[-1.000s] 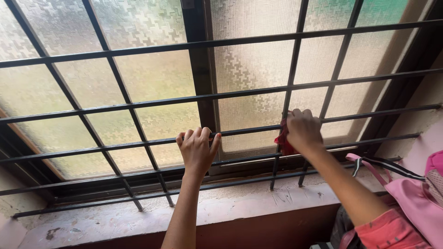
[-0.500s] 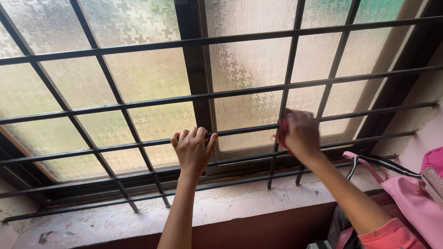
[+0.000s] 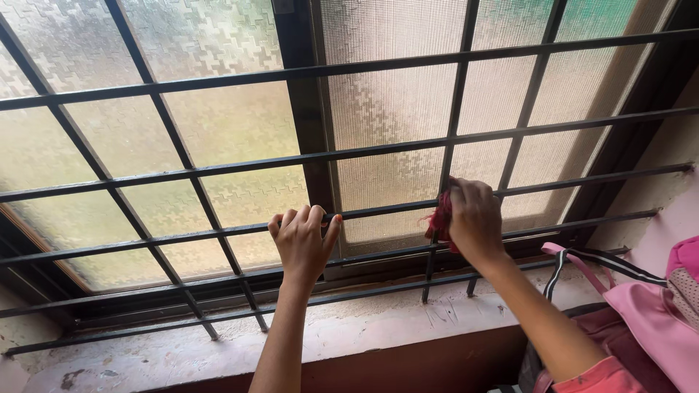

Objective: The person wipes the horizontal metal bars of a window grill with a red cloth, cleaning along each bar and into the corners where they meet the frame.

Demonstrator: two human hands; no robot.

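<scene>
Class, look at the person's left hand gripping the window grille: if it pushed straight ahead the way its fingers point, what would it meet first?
Probably the frosted glass pane just behind the black grille bar that the left hand grips; the gap between them is hard to judge.

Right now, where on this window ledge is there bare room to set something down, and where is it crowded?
The pale, stained concrete ledge lies bare below the black metal window grille, from the left wall to under the left hand. A shorter bare strip runs below the right hand, which clutches a red cloth. The right end is crowded by the pink bag with striped straps.
</scene>
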